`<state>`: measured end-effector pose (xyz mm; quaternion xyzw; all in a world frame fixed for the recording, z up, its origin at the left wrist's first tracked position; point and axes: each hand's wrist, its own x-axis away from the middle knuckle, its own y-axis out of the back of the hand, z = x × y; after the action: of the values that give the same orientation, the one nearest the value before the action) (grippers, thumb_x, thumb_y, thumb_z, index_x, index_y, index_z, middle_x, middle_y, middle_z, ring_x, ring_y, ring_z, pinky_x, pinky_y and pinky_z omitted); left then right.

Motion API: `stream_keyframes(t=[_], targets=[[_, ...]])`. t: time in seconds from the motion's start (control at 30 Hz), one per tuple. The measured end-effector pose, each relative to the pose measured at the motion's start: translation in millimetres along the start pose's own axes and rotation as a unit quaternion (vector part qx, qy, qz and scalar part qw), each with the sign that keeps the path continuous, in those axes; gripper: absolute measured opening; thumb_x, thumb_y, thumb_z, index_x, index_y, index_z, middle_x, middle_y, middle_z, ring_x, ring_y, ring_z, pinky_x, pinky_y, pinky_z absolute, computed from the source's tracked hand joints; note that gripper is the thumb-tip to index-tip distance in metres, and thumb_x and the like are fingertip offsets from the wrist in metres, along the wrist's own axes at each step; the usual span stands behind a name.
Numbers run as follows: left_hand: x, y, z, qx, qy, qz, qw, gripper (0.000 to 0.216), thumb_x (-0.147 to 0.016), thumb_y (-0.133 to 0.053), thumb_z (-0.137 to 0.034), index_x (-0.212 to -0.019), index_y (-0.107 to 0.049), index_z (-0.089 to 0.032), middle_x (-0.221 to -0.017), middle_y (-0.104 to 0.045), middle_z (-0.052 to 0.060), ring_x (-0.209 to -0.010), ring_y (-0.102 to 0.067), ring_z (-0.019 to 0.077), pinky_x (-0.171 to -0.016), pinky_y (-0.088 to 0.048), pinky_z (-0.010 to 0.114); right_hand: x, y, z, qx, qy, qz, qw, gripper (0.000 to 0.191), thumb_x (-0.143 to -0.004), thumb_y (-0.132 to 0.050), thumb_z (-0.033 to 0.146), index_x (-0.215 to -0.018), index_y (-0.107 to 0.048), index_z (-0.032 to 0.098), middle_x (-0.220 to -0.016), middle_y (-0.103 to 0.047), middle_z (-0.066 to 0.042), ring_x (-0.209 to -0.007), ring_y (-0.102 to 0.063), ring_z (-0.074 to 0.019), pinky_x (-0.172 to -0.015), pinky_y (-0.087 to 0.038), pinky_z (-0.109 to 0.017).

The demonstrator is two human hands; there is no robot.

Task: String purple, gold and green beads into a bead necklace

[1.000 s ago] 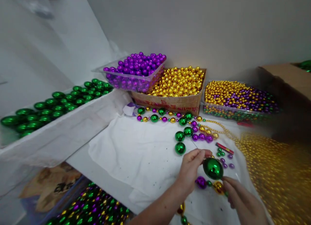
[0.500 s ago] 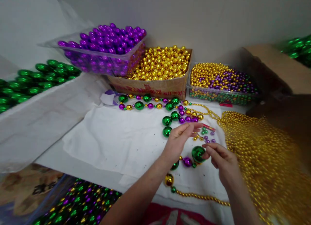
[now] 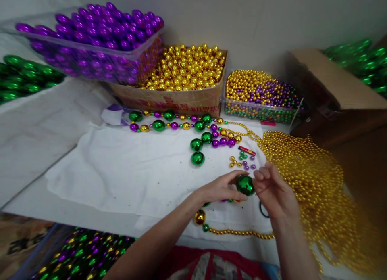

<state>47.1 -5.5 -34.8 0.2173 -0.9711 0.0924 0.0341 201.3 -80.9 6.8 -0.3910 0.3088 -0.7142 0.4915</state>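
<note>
1. Green ball [image 3: 245,185]: between both hands, above white cloth [image 3: 151,171] on the surface [image 3: 51,209]
2. Left hand [image 3: 222,187]: grip closed around the ball's left side
3. Right hand [image 3: 273,191]: fingers curled beside the ball's right side; cannot tell whether gripping anything
4. Risk: smooth ball possibly slipping from light fingertip hold, scattering small beads [image 3: 253,167]
5. Risk: gold bead string [image 3: 238,232] possibly snagged by right forearm [image 3: 284,239]

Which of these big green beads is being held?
The green bead in the left hand, beside the right hand; neither hand holds the others, like those on the cloth.
</note>
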Motion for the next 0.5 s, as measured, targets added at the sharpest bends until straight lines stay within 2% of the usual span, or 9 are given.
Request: stream_keyframes(t=[0.1,0.2,0.27,0.33,0.4,0.5], targets=[[0.4,-3.1,-4.6,-0.026,0.002,-0.007,1.0,0.056,-0.07,-0.074,-0.035,-0.118,-0.05,-0.018,-0.104,-0.057,0.005,-0.094,-0.054,0.0178,-0.077,-0.045,0.028,4.6,0.8,-1.1,-0.018,-0.014,0.007,1.0,0.014,-0.075,-0.077,0.02,-0.084,-0.067,0.016,-0.066,-0.049,0.003,-0.066,-0.051,-0.0081,-0.057,-0.048,-0.015],[7.2,-0.9,-8.7,-0.088,0.062,0.029,0.994,0.043,-0.076,-0.066,-0.046,-0.106,-0.055,-0.017,-0.089,-0.059,0.001,-0.08,-0.054,0.0151,-0.069,-0.043,0.026,8.6,11.2,-1.1,0.001,0.021,-0.019,1.0,0.016,-0.075,-0.078,0.02,-0.084,-0.066,0.014,-0.069,-0.051,0.002,-0.067,-0.051,-0.008,-0.054,-0.048,-0.015],[14.5,2.3,-11.3,-0.163,0.107,0.042,0.98,0.044,-0.077,-0.062,-0.055,-0.101,-0.057,-0.019,-0.087,-0.06,0.001,-0.078,-0.055,0.0159,-0.067,-0.042,0.026,9.9,23.2,-2.9,0.021,0.039,-0.048,0.998,0.018,-0.073,-0.079,0.02,-0.084,-0.066,0.013,-0.07,-0.052,0.002,-0.066,-0.051,-0.0079,-0.05,-0.046,-0.014],[21.0,5.5,-12.1,-0.264,0.145,0.032,0.953,0.05,-0.074,-0.06,-0.062,-0.101,-0.056,-0.02,-0.087,-0.062,0.002,-0.079,-0.057,0.0186,-0.067,-0.042,0.027,9.4,36.0,-6.9,0.035,0.042,-0.078,0.995,0.022,-0.07,-0.081,0.021,-0.083,-0.066,0.012,-0.069,-0.051,0.002,-0.065,-0.051,-0.0077,-0.048,-0.044,-0.013],[24.4,7.4,-9.9,-0.366,0.177,0.017,0.914,0.055,-0.071,-0.059,-0.067,-0.1,-0.056,-0.02,-0.087,-0.064,0.004,-0.08,-0.059,0.0224,-0.066,-0.042,0.029,7.4,46.3,-11.2,0.039,0.05,-0.106,0.992,0.025,-0.066,-0.084,0.022,-0.082,-0.066,0.013,-0.067,-0.05,0.003,-0.063,-0.05,-0.0069,-0.047,-0.043,-0.012],[24.4,5.2,-3.3,-0.473,0.187,-0.003,0.861,0.055,-0.071,-0.058,-0.066,-0.101,-0.055,-0.02,-0.093,-0.064,0.007,-0.086,-0.06,0.0276,-0.071,-0.044,0.034,4.7,52.0,-11.7,0.042,0.076,-0.133,0.987,0.029,-0.063,-0.086,0.025,-0.081,-0.066,0.016,-0.069,-0.052,0.003,-0.063,-0.05,-0.0065,-0.049,-0.044,-0.011]])
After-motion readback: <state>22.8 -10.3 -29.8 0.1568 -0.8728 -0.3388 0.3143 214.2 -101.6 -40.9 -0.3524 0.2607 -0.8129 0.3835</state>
